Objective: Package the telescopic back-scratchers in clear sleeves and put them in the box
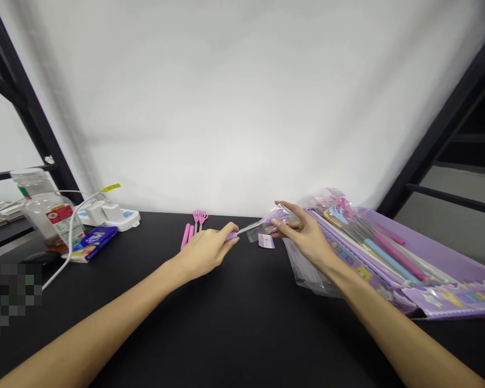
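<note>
A purple back scratcher [249, 228] with a thin metal shaft spans my two hands above the black table. My left hand [212, 245] is closed round its purple handle. At the other end my right hand [303, 234] pinches the clear plastic wrapper [285, 213], which still covers the claw-shaped head. Just below hangs or lies a small purple label card [266, 241]; I cannot tell which. Beyond my left hand lie pink back scratchers [198, 218] with pink handles [187, 236]. More clear wrapping [307, 269] lies under my right wrist.
A purple display box [448, 299] at right holds several wrapped back scratchers [396, 258]. On the left are a clear plastic jar [48, 207], a blue packet [95, 242], a white power strip [127, 218] and a white cable [70, 237]. A white wall [242, 108] borders the table's back.
</note>
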Action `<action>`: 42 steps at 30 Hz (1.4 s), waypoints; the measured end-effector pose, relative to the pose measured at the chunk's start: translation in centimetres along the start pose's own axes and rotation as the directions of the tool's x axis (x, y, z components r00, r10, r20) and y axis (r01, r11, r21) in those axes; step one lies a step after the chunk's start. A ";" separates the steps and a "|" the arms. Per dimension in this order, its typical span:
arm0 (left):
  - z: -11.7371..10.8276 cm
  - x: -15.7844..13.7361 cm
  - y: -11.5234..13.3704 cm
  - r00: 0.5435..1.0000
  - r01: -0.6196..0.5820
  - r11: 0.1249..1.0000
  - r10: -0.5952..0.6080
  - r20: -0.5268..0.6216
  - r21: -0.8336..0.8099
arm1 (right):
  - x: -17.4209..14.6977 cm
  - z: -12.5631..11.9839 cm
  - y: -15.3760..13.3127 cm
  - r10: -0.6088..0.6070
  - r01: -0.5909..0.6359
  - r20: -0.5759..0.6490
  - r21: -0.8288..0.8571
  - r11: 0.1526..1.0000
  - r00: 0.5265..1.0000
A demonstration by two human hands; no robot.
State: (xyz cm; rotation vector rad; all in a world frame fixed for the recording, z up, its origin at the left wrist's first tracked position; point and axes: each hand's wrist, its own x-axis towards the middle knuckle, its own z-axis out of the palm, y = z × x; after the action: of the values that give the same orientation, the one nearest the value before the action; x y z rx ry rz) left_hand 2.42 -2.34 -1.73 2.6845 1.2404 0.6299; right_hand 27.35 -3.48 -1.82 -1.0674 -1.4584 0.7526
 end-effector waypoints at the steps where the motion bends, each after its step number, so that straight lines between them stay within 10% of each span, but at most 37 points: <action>1: 0.1 0.0 0.2 1.000 0.009 0.998 -0.009 -0.006 -0.062 | -0.2 0.6 0.1 -0.003 0.002 0.008 0.066 0.998 1.000; 6: 0.0 0.0 0.3 0.999 0.042 0.917 -0.032 0.032 -0.396 | -0.7 2.3 -0.4 -0.040 0.037 0.013 0.151 0.988 0.999; 14: -0.7 0.5 -1.5 0.908 0.242 0.658 0.105 0.405 -0.713 | -0.8 0.2 -1.4 -0.072 0.081 0.133 -0.066 0.995 0.989; 25: -0.7 0.3 -0.2 0.906 0.213 0.583 0.183 0.382 -0.784 | -0.8 -0.1 -1.7 -0.079 0.081 0.193 -0.002 0.997 0.978; 35: 0.2 0.3 -0.3 0.946 0.277 0.474 0.016 0.323 -0.836 | -0.6 0.2 -1.0 -0.086 0.078 0.124 0.065 0.995 0.989; 42: 0.0 0.4 -0.5 0.939 0.185 0.501 0.163 0.301 -0.846 | -0.8 0.3 -1.5 -0.080 0.068 0.139 0.091 0.994 0.987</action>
State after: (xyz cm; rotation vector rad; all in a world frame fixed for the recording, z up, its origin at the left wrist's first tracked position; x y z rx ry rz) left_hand 2.28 -1.71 -1.79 1.7783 0.5621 0.5329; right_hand 26.72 -4.75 -0.86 -0.9046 -1.5632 0.8447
